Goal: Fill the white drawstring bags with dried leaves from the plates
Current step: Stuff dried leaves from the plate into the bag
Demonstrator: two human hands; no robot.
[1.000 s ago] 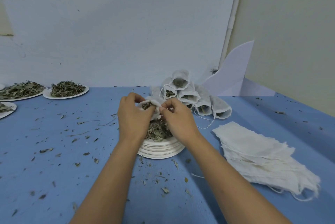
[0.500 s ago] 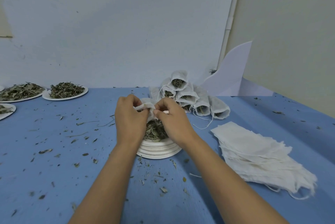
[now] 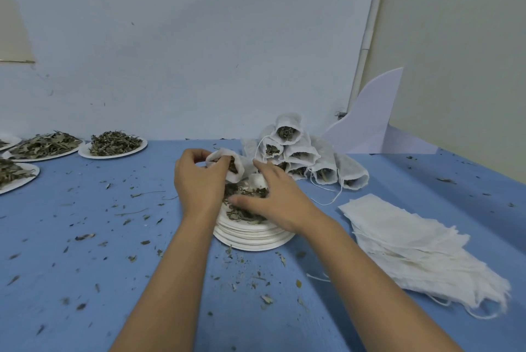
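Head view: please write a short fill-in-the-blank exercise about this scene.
The left hand holds an open white ____.
The right hand touches dried leaves on a stack of ____.
The table surface is coloured ____.
Missing words: bag, plates, blue.

A: Any writing, label, brand or number to read here?

B: None. No text or sign can be read anywhere in the view.
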